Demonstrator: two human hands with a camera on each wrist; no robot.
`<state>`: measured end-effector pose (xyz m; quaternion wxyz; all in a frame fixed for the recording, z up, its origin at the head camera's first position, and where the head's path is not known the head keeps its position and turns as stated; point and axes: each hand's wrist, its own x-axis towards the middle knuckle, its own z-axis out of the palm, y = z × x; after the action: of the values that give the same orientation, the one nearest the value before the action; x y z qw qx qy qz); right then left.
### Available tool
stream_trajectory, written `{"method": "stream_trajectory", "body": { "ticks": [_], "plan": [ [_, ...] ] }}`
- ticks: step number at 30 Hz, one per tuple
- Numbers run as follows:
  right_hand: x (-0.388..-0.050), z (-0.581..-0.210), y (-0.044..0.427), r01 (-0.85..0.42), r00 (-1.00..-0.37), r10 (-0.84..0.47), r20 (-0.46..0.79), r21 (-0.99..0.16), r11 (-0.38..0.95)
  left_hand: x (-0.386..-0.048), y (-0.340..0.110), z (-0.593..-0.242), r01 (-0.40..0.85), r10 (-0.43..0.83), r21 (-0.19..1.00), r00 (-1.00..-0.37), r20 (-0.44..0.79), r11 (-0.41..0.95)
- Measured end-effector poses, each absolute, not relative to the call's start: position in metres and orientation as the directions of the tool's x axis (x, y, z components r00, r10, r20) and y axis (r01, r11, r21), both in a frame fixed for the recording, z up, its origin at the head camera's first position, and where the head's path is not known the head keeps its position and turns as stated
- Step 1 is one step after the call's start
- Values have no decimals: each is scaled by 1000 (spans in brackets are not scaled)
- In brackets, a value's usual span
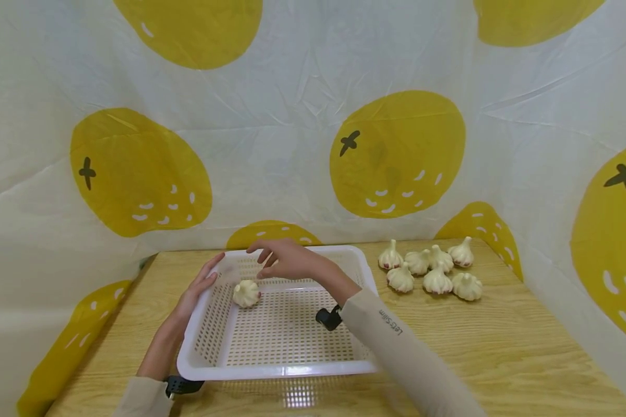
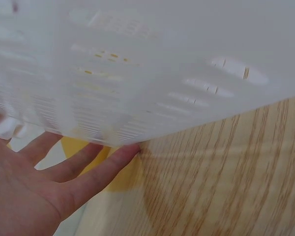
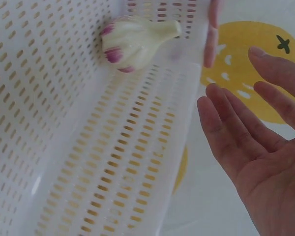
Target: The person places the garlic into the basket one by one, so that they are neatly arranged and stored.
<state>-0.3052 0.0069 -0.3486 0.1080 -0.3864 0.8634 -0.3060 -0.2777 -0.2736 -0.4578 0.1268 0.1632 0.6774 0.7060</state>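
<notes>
A white perforated plastic basket (image 1: pixel 292 370) stands on the wooden table, with one garlic bulb (image 1: pixel 247 293) at its left end. In the right wrist view, purple patches mark this pale bulb (image 3: pixel 132 43). My left hand (image 1: pixel 195 292) is at the basket's left side; its fingers, spread and nearly straight in the left wrist view, touch the outer wall (image 2: pixel 137 113). Above the basket's far left part hovers my right hand (image 1: pixel 287 259), fingers loosely bent and apart from the bulb. Nothing lies between its fingers (image 3: pixel 236 128).
Several garlic bulbs (image 1: pixel 437 281) are grouped on the table (image 1: pixel 501 347) right of the basket. A white curtain (image 1: pixel 281 174) printed with yellow fruit hangs behind and beside the table. Each wrist wears a black strap, and the right one carries a small black device (image 1: pixel 328 318).
</notes>
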Motion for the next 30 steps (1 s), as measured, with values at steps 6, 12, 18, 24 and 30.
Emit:
{"method": "stream_trajectory", "body": {
  "ticks": [6,12,18,24,30],
  "plan": [
    [-297,-335,23,-628,-676,-728,109,-602,493,-280,-273,-458,42,413,998,-909,60,-52],
    [-294,-325,36,-638,-679,-709,190,-631,442,-281,-274,-459,48,418,996,-906,73,-70],
    [-288,-317,56,-628,-695,-684,220,-649,430,-280,-274,-460,45,423,997,-903,70,-70],
    [-280,-311,81,-611,-724,-636,266,-676,413,-279,-274,-459,42,424,997,-903,66,-66],
    [-273,-307,104,-610,-743,-594,308,-675,414,-279,-275,-460,33,423,997,-904,61,-72]
  ]
}}
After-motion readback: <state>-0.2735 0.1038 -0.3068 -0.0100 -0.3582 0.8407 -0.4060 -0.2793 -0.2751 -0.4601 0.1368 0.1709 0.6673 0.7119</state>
